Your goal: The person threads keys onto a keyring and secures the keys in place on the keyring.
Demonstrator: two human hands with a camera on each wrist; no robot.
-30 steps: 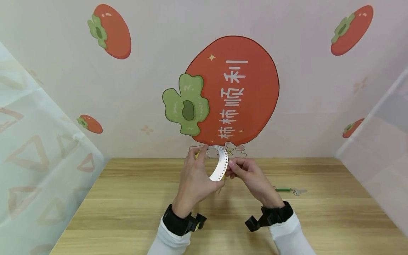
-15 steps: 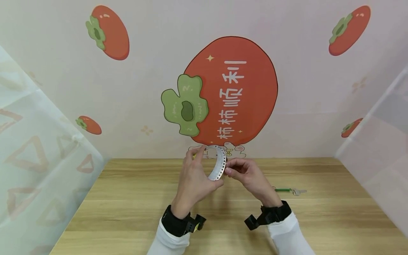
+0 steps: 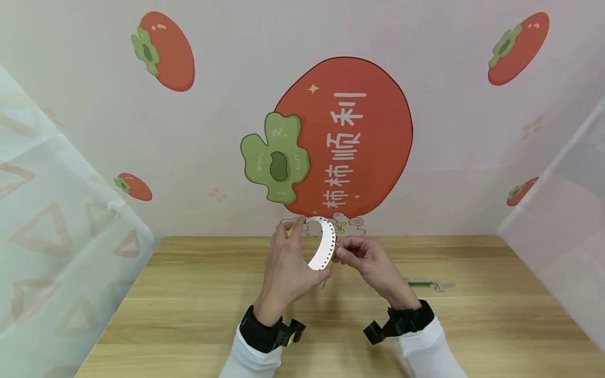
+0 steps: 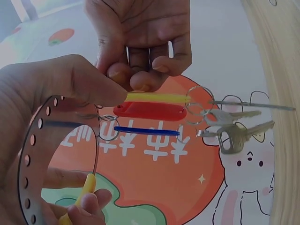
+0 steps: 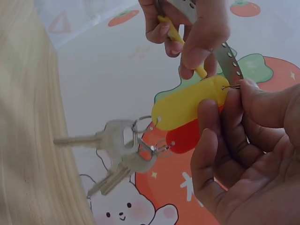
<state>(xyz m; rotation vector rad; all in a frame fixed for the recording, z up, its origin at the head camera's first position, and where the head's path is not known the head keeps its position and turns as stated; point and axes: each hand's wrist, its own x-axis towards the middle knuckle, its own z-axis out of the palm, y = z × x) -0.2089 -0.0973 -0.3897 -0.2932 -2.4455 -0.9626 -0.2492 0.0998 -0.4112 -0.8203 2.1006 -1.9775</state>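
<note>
My left hand [image 3: 290, 268] grips a round metal band [image 3: 326, 247] with holes along its edge; its fingers also touch a yellow strip [image 4: 78, 199]. At the band's right side, my right hand [image 3: 371, 262] pinches a small metal ring [image 5: 230, 86] at one end of a yellow key tag [image 5: 187, 103]. Close to it, a red key tag [image 4: 150, 110] and a blue key tag [image 4: 147, 131] also hang by the band. Metal keys [image 5: 119, 136] dangle from the tags' other ends. Whether the pinched ring passes through a hole is hidden by the fingers.
On the wooden table [image 3: 198, 315], right of my right hand, lies a green key tag [image 3: 420, 284] with a key [image 3: 440, 286]. A printed backdrop [image 3: 227, 105] stands along the table's far edge.
Both hands stay almost in place. The band and right fingertips have shifted slightly left since a second ago, and the band's tilt has changed a little.
</note>
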